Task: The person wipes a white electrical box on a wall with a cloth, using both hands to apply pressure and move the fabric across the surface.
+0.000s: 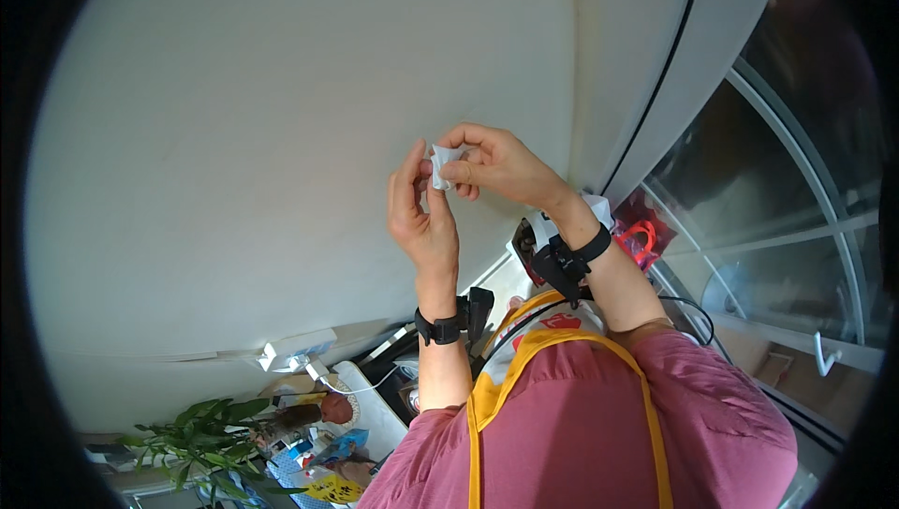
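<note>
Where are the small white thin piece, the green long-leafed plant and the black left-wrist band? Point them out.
Small white thin piece (442,159): head view, on its exposed face.
Green long-leafed plant (198,430): head view, among its middle leaves.
Black left-wrist band (447,329): head view, on the strap.

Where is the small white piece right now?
In the head view, the small white piece is just above centre, between the left hand and the right hand, in front of the pale wall.

White piece (442,170) pinched in right hand (506,168); left hand (423,221) at its left edge. Pale wall (281,134) behind it, leafy plant (211,439) below left of it.
</note>
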### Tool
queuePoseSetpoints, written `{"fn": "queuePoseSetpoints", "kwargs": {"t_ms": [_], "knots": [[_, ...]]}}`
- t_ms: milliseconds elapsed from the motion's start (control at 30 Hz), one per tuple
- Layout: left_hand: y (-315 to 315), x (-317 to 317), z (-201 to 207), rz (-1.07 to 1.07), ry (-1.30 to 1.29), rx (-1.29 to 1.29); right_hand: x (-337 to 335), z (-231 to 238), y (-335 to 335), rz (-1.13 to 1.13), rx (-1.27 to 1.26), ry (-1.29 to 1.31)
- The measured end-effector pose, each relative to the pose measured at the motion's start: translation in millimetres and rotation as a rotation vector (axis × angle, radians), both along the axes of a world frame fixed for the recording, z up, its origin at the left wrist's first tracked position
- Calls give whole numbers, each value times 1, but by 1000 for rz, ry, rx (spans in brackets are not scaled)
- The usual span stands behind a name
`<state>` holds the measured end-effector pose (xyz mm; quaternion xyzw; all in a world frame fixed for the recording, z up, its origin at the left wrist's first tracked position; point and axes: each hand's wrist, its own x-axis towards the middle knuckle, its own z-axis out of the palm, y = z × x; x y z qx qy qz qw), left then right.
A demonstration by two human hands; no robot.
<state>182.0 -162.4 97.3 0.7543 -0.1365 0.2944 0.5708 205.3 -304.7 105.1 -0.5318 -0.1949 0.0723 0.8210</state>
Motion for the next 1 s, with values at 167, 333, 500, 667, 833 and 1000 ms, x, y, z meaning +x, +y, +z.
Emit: {"fn": "queuePoseSetpoints", "kwargs": {"t_ms": [167, 333, 500, 667, 833, 1000], "knots": [[1, 1, 4, 102, -40, 167, 5, -6, -12, -222, -160, 23], [0, 1, 10, 242, -166, 326, 27, -15, -20, -586, -259, -125], [-35, 6, 6, 247, -264, 429, 46, -9, -8, -831, -308, -140], [-27, 25, -9, 128, -188, 464, 29, -13, 7, -1259, -345, -356], [-30, 29, -5, 98, -183, 459, 24, -37, 5, -1045, -868, -869], [-38, 42, 10, 54, -276, 514, 28, -46, 14, -967, -939, -789]]}}
